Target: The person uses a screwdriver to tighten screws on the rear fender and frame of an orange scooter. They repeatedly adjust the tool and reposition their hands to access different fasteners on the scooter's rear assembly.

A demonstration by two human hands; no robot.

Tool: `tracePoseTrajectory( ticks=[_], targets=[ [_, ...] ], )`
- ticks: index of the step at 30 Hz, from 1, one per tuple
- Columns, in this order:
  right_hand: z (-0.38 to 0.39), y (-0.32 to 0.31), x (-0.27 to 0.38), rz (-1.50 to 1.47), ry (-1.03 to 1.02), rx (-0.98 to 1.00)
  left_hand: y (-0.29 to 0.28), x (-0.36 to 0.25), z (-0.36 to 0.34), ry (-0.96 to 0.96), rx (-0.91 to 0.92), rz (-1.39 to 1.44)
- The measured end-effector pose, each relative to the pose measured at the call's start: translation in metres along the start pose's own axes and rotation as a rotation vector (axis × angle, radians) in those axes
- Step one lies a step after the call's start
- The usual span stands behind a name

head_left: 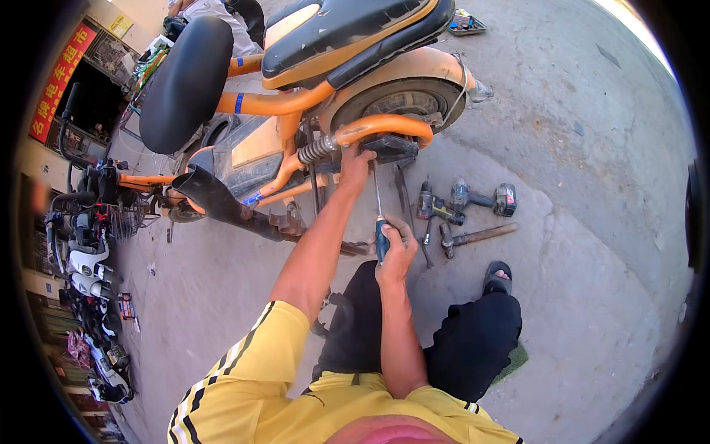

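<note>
An orange electric scooter with black seats fills the upper middle. My right hand is wrapped round the blue handle of a screwdriver, its thin metal shaft pointing up at the scooter. Close to the shaft's tip, my left hand has its fingers bent together against the underside of a black housing; what they grip is hidden. Beside that hand are a coil-spring shock absorber and a curved orange frame tube. The rear wheel is just beyond.
On the concrete to the right lie a cordless drill, another cordless power tool and a wooden-handled hammer. A small tray sits far off. Parked scooters line the left; a person is behind the seat.
</note>
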State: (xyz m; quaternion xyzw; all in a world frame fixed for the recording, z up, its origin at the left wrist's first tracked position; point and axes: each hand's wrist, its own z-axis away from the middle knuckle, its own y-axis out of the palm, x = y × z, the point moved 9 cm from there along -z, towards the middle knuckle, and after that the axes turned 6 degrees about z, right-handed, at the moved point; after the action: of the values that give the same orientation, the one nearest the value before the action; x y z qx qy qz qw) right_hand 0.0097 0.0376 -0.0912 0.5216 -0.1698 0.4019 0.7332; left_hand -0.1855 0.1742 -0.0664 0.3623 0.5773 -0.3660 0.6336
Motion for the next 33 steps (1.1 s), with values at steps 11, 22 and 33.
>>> tracePoseTrajectory(
  ticks=[11,22,33],
  targets=[
    [-0.003,0.009,-0.05,-0.686,0.446,0.264,-0.008,0.016,-0.009,0.059,-0.039,-0.063],
    [0.003,-0.003,0.008,0.585,-0.297,-0.095,0.005,0.019,-0.005,0.017,-0.049,0.04],
    [-0.002,-0.015,-0.013,0.178,-0.105,-0.16,-0.004,0.023,-0.011,-0.078,-0.014,0.315]
  ],
)
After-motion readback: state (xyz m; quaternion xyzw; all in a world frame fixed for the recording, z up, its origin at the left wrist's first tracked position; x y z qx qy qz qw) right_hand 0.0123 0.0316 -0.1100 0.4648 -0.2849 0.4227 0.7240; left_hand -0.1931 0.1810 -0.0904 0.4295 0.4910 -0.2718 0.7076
